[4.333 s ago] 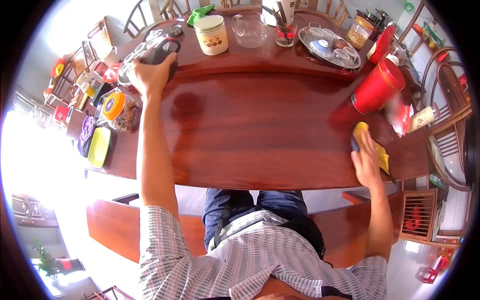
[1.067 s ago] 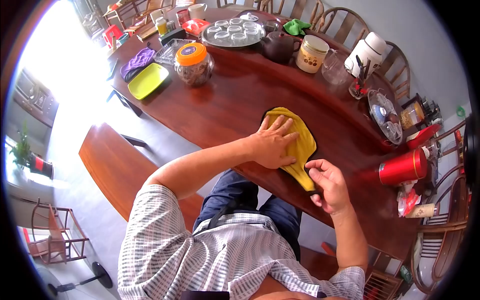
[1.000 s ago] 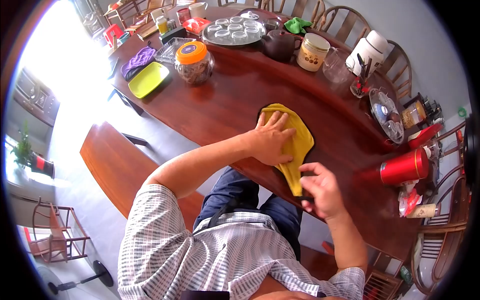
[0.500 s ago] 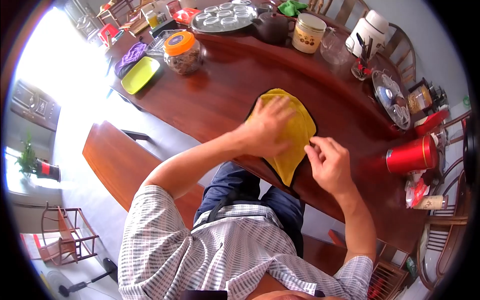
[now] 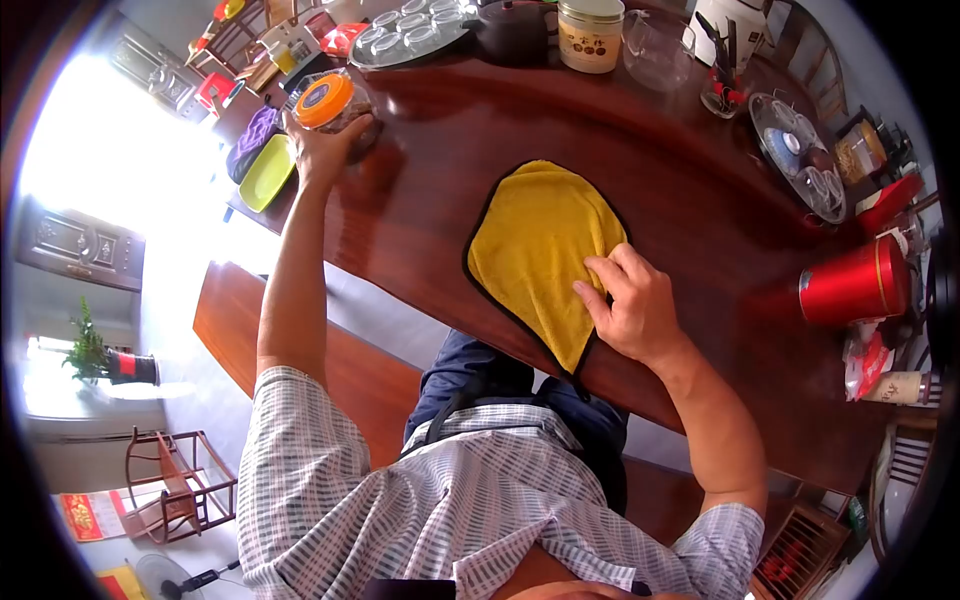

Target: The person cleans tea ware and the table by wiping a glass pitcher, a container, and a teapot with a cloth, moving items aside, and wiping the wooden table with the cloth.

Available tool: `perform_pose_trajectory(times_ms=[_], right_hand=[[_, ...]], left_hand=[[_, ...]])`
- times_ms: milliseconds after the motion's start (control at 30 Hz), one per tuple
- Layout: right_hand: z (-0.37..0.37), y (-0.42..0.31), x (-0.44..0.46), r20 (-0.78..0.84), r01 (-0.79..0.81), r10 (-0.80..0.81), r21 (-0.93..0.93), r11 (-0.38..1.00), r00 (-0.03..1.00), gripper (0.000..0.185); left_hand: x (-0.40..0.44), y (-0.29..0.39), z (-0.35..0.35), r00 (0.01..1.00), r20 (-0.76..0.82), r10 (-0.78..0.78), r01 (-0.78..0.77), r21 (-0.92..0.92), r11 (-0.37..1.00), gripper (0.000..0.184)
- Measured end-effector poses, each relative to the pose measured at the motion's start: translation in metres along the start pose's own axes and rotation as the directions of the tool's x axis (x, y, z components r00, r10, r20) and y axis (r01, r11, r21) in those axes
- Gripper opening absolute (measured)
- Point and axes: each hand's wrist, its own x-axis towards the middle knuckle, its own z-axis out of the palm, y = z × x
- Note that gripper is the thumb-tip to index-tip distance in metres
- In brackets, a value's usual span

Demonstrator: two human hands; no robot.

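My left hand (image 5: pixel 325 150) reaches out to a clear plastic jar with an orange lid (image 5: pixel 326 98). Its thumb and fingers curve around the jar's near side, and the jar stands on the table with brownish contents partly hidden. A yellow cloth with black edging (image 5: pixel 535 240) lies spread on the table in front of me, slightly creased. On the cloth's right edge rests my right hand (image 5: pixel 632 300), thumb and fingers drawn together in a pinch on the fabric.
A lime-green tray (image 5: pixel 267 174) and a purple cloth (image 5: pixel 256 130) sit left of the jar. Along the far side stand a glass-laden tray (image 5: pixel 440 50), a dark teapot (image 5: pixel 510 35) and a cream-coloured canister (image 5: pixel 588 38). A red tin (image 5: pixel 855 283) lies at the right.
My left hand has left the yellow cloth and moved up and left to the orange-lidded jar. The cloth now lies flatter and wider, and my right hand stays at its right edge.
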Motion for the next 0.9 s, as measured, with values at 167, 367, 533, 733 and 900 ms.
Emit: perform_pose_trajectory(times_ms=[167,367,533,733,900], right_hand=[[0.001,0.002,0.000,-0.018,-0.002,0.003,0.033,0.999,1.000,0.021],[0.000,0.002,0.001,-0.005,0.001,-0.001,0.028,1.000,1.000,0.021],[0.001,0.002,0.000,-0.017,0.006,-0.006,0.019,1.000,1.000,0.021],[0.002,0.003,-0.003,-0.008,-0.005,0.006,0.023,1.000,1.000,0.022],[-0.001,0.001,0.001,0.003,-0.016,0.016,0.043,0.999,1.000,0.022]], left_hand=[[0.008,0.004,-0.012,0.944,0.231,-0.236,0.322,-0.481,0.815,0.096],[0.007,0.000,-0.034,0.917,0.356,-0.182,0.388,-0.683,0.619,0.054],[0.010,0.016,-0.045,0.918,0.323,-0.232,0.397,-0.698,0.596,0.054],[0.073,0.002,-0.066,0.979,0.111,-0.169,0.196,-0.721,0.665,0.069],[0.085,0.020,-0.100,0.995,0.002,-0.104,0.090,-0.525,0.846,0.051]])
